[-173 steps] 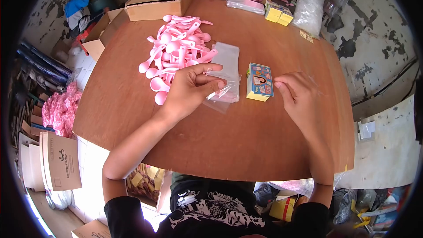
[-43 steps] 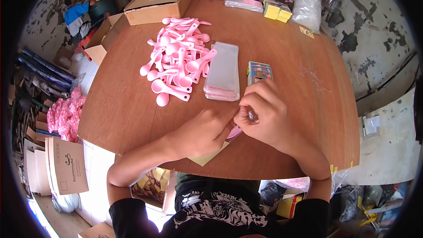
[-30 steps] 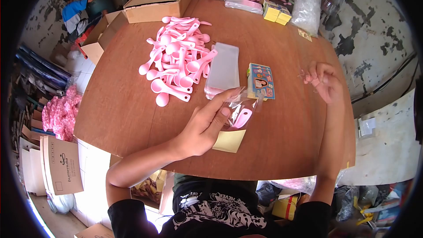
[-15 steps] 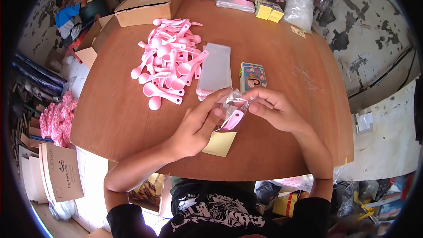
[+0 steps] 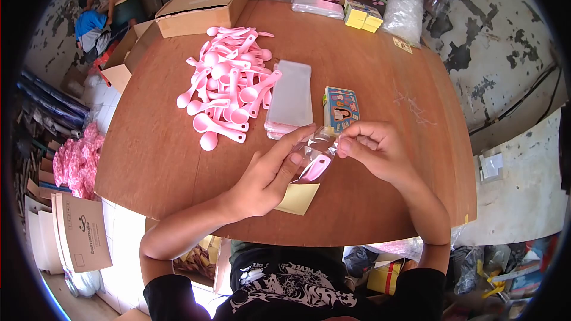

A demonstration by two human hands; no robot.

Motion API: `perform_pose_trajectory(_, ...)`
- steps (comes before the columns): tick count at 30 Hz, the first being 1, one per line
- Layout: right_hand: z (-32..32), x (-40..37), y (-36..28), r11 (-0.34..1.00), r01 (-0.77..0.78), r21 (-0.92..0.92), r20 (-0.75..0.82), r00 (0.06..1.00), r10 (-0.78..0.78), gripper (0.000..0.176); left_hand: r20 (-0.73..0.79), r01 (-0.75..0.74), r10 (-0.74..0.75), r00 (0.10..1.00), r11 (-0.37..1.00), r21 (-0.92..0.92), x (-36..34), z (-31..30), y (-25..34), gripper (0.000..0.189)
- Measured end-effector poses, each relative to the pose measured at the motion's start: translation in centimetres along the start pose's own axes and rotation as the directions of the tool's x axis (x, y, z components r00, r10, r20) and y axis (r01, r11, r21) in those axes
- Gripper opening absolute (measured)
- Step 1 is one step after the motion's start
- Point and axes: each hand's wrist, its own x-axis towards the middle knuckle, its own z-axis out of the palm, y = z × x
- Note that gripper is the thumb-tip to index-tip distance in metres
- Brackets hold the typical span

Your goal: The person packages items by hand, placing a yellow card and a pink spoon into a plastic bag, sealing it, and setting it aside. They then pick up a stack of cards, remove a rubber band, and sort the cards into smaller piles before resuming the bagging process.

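Left hand (image 5: 264,175) grip: thumb and fingers pinched on the left edge of a small clear bag (image 5: 321,145), held just above the desk (image 5: 386,202). Right hand (image 5: 375,151) grip: fingertips pinched on the bag's top right edge, other fingers curled. Both hands grasp the same bag, which is stretched between them in front of the person, near the desk's middle. Inside the bag: one pink spoon (image 5: 315,168), tilted, bowl end low. A yellow card (image 5: 299,198) shows just under the bag, by the left hand's fingers; cannot tell if it is in the bag or flat on the desk.

Just beyond the hands: a stack of clear bags (image 5: 289,98), lying flat, long side running away from the person. Right of the stack, just beside it, a small colourful printed box (image 5: 341,109), flat, near the right hand's fingertips. Left of the stack, touching it, a loose pile of pink spoons (image 5: 229,83), some handles resting over the stack's edge.

Far edge of the desk: a brown cardboard box (image 5: 202,6) at the left, a flat pack of clear bags (image 5: 317,6) in the middle, small yellow boxes (image 5: 363,16) beside it, a big clear sack (image 5: 407,3) to the right. A small yellow slip (image 5: 402,44) lies near the sack.

Off the desk, left: bags of pink spoons (image 5: 74,157) on the floor, and a flat printed carton (image 5: 83,232). Top left, another person in a blue top (image 5: 89,24), well apart.
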Motion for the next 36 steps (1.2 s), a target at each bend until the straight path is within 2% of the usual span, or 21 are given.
perform_pose_trajectory(2,-0.1,-0.1,-0.2,0.999,0.002,0.033,-0.007,1.0,-0.002,0.015,-0.009,-0.009,0.009,1.0,1.0,-0.012,-0.1,0.1,-0.2,0.042)
perform_pose_trajectory(4,-1.0,-0.3,-0.9,0.984,0.048,-0.174,-0.011,0.999,-0.05,0.013,-0.022,-0.017,0.017,1.0,1.0,-0.024,-0.1,0.0,-0.2,0.042)
perform_pose_trajectory(7,-2.8,-0.8,-2.1,0.966,0.097,-0.24,-0.068,0.991,-0.117,0.009,-0.044,-0.035,0.037,0.998,0.999,0.028,-0.3,-0.3,0.5,0.042)
perform_pose_trajectory(9,-5.3,-1.1,-3.3,0.956,0.079,-0.281,-0.173,0.976,-0.132,0.009,0.016,0.129,-0.13,0.991,0.991,0.032,-0.5,-0.8,1.2,0.042)
perform_pose_trajectory(12,-12.2,-1.2,-3.0,0.951,0.067,-0.303,-0.128,0.986,-0.111,0.011,-0.009,0.036,-0.036,0.999,0.999,0.025,-0.4,-0.6,0.7,0.043)
perform_pose_trajectory(13,-14.3,-1.2,-1.7,0.984,0.088,-0.154,-0.137,0.985,-0.109,0.011,-0.007,0.033,-0.033,0.999,0.999,0.022,-0.3,-0.5,0.9,0.043)
perform_pose_trajectory(14,-14.5,-0.9,-1.3,0.994,0.109,-0.003,-0.144,0.984,-0.108,0.012,-0.013,0.038,-0.038,0.999,0.999,0.017,-0.3,-0.4,1.1,0.043)
perform_pose_trajectory(15,-14.3,-0.9,-0.8,0.994,0.11,-0.007,-0.142,0.984,-0.11,0.012,-0.021,0.042,-0.042,0.999,0.999,0.012,-0.2,-0.3,1.2,0.043)
perform_pose_trajectory(17,-12.6,-1.3,0.4,0.926,-0.062,-0.373,-0.235,0.972,-0.03,0.013,-0.016,0.043,-0.043,0.999,0.999,0.006,-0.1,-0.3,1.2,0.043)
perform_pose_trajectory(19,-9.9,-1.6,1.6,0.965,-0.002,-0.262,-0.124,0.992,-0.032,0.017,0.0,0.05,-0.05,0.999,0.999,-0.005,-0.1,0.1,0.7,0.043)
perform_pose_trajectory(21,-6.3,-1.4,0.9,0.966,0.089,-0.242,0.002,0.996,-0.091,0.02,0.007,0.033,-0.033,0.999,0.999,-0.022,-0.1,0.3,-0.4,0.043)
perform_pose_trajectory(22,-4.7,-1.2,0.8,0.968,0.085,-0.238,-0.009,0.996,-0.09,0.02,0.019,0.036,-0.035,0.999,0.999,-0.021,0.0,0.4,-0.4,0.043)
perform_pose_trajectory(24,-2.2,-0.6,0.7,0.922,0.238,-0.305,0.053,0.971,-0.233,0.019,-0.011,-0.003,0.003,1.0,0.999,-0.041,0.1,0.7,-0.3,0.044)
perform_pose_trajectory(25,-1.7,-0.5,1.2,0.922,0.236,-0.306,0.044,0.971,-0.234,0.019,-0.003,-0.005,0.005,1.0,0.999,-0.041,0.1,0.7,-0.2,0.044)
perform_pose_trajectory(27,-1.0,0.0,2.0,0.983,0.129,-0.131,0.046,0.991,-0.124,0.018,0.01,0.01,-0.01,1.0,1.0,-0.008,0.1,0.5,0.1,0.043)
perform_pose_trajectory(28,-1.0,-0.2,1.5,0.975,0.048,-0.216,0.017,0.999,-0.045,0.013,0.01,0.008,-0.008,1.0,1.0,-0.008,0.1,0.4,0.1,0.043)
perform_pose_trajectory(29,-1.0,-0.1,1.4,0.975,0.05,-0.216,0.018,0.999,-0.047,0.013,0.016,0.014,-0.014,1.0,1.0,-0.017,0.0,0.3,0.2,0.043)
perform_pose_trajectory(31,-1.7,0.0,1.3,0.82,0.3,-0.488,0.044,0.947,-0.32,0.011,0.016,0.021,-0.021,1.0,1.0,-0.023,-0.1,0.1,0.1,0.043)
perform_pose_trajectory(32,-2.2,-0.2,0.8,0.82,0.301,-0.487,0.048,0.947,-0.319,0.011,-0.01,-0.024,0.024,1.0,1.0,0.01,-0.2,0.2,-0.1,0.043)
perform_pose_trajectory(34,-3.9,-0.9,-1.5,0.796,0.196,-0.573,-0.035,0.964,-0.264,0.011,-0.036,-0.068,0.07,0.997,0.997,0.042,-0.3,0.1,-0.1,0.043)
perform_pose_trajectory(36,-6.9,-1.1,-3.4,0.789,0.172,-0.59,-0.058,0.966,-0.253,0.009,0.03,0.123,-0.121,0.992,0.988,-0.089,-0.5,-0.2,0.2,0.043)
